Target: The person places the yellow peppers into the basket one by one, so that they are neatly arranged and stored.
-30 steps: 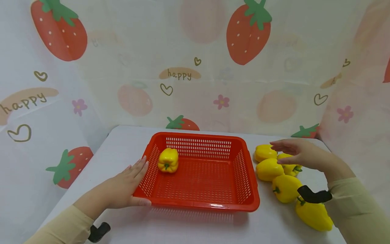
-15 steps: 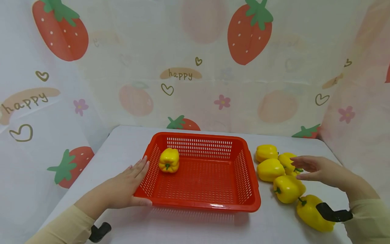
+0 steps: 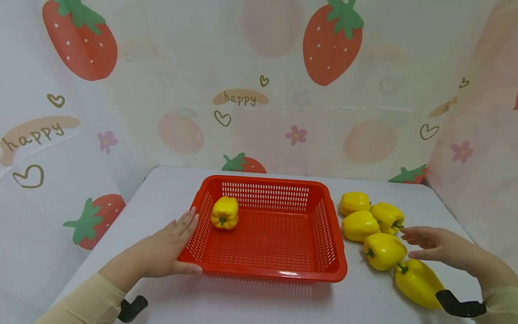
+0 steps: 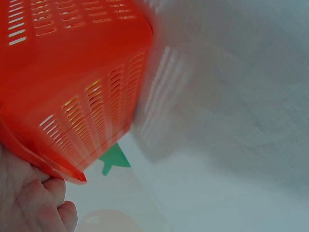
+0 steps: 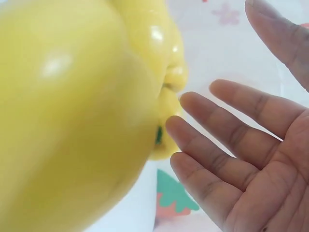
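Note:
A yellow bell pepper (image 3: 225, 213) sits in the left part of a red plastic basket (image 3: 267, 272). My left hand (image 3: 163, 253) rests against the basket's left rim, its fingers laid straight along it and the thumb at the front corner. From the left wrist, part of that hand shows beside the red rim. To the right of the basket lie several yellow bell peppers (image 3: 385, 252) in a loose cluster. My right hand (image 3: 449, 248) is just right of them, fingers spread, holding nothing. In the right wrist view one pepper (image 5: 72, 106) looms close, left of the fingertips.
A white cloth (image 3: 259, 301) covers the table. Strawberry-printed curtains (image 3: 263, 126) stand behind and at both sides. A black wrist mount (image 3: 459, 306) on the right arm overlaps the nearest pepper.
My right hand has moved right and toward the front, from above the far peppers to beside the cluster, uncovering them. The left hand, basket and pepper inside have stayed put.

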`<state>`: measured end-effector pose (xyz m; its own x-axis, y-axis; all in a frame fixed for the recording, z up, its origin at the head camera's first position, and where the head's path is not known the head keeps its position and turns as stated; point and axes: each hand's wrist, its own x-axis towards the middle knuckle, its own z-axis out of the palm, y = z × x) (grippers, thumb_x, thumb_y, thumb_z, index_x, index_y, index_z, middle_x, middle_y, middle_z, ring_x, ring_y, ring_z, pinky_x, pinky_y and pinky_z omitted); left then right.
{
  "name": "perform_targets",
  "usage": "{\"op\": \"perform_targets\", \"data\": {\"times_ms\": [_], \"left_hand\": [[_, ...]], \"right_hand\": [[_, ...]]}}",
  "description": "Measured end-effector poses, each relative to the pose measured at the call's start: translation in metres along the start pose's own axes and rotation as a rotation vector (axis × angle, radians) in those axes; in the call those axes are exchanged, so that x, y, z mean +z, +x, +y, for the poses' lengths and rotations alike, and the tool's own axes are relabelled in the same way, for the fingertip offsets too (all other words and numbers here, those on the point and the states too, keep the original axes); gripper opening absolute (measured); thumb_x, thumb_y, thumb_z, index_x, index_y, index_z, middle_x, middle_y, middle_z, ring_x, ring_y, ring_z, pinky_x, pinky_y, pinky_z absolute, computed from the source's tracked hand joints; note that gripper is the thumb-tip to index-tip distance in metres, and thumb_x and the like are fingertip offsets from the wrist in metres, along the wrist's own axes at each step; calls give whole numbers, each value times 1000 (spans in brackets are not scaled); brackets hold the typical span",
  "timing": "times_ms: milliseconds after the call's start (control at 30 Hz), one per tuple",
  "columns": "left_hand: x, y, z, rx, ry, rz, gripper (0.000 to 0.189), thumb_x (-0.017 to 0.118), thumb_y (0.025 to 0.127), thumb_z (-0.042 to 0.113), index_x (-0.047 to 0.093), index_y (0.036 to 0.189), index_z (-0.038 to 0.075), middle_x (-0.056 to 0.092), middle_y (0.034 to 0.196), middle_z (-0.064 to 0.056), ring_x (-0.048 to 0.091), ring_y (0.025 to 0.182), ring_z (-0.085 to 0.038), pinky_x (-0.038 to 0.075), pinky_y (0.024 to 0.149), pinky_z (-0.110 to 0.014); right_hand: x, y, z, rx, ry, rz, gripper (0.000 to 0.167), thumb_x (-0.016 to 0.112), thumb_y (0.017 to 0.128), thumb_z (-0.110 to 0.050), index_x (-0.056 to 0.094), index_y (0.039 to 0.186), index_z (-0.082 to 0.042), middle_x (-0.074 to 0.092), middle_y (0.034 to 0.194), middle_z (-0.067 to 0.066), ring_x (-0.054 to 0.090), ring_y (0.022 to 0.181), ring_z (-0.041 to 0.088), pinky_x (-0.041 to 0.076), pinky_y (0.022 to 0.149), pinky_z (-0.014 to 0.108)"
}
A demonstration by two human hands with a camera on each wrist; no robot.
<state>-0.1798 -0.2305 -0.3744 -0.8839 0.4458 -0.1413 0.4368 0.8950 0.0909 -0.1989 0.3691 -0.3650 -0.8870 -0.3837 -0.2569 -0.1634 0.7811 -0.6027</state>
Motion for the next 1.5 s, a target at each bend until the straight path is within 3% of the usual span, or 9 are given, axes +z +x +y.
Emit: {"op": "perform_targets", "data": {"times_ms": [167, 300, 1100, 1267, 1500], "left_hand": [[-1, 0, 0, 2, 0, 0, 117, 47, 65, 80, 12, 146, 4, 5, 153, -13, 9, 139, -30, 20, 108, -51], [-1, -1, 1, 2, 1, -1, 117, 46, 64, 81, 12, 146, 4, 4, 153, -13, 9, 139, -29, 20, 108, -50], [-2, -1, 2, -5, -15, -6, 118, 47, 64, 81, 11, 146, 4, 4, 153, -13, 9, 139, -29, 20, 108, -51], [-3, -1, 2, -9, -24, -7, 117, 49, 65, 80, 11, 146, 4, 5, 153, -13, 9, 139, -30, 20, 108, -51], [-2, -1, 1, -6, -16, -3, 117, 48, 65, 80, 12, 146, 4, 5, 153, -14, 9, 139, -30, 21, 107, -52]], "right_hand": [[6, -6, 10, 39, 85, -49, 62, 63, 87, -25, 37, 133, 8, 48, 125, 30, 50, 110, 44, 52, 80, 40], [9, -10, 17, 57, 130, -83, 64, 63, 87, -23, 35, 133, 9, 44, 127, 34, 50, 109, 45, 52, 79, 41], [22, -15, 35, 189, 159, -131, 69, 66, 84, -23, 32, 135, 9, 38, 129, 36, 53, 103, 34, 49, 80, 51], [23, -14, 35, 238, 130, -130, 70, 67, 83, -24, 33, 135, 8, 44, 125, 32, 53, 98, 28, 48, 80, 53], [25, -15, 37, 234, 112, -149, 66, 67, 83, -25, 38, 132, 9, 51, 121, 24, 50, 94, 25, 46, 82, 54]]}}
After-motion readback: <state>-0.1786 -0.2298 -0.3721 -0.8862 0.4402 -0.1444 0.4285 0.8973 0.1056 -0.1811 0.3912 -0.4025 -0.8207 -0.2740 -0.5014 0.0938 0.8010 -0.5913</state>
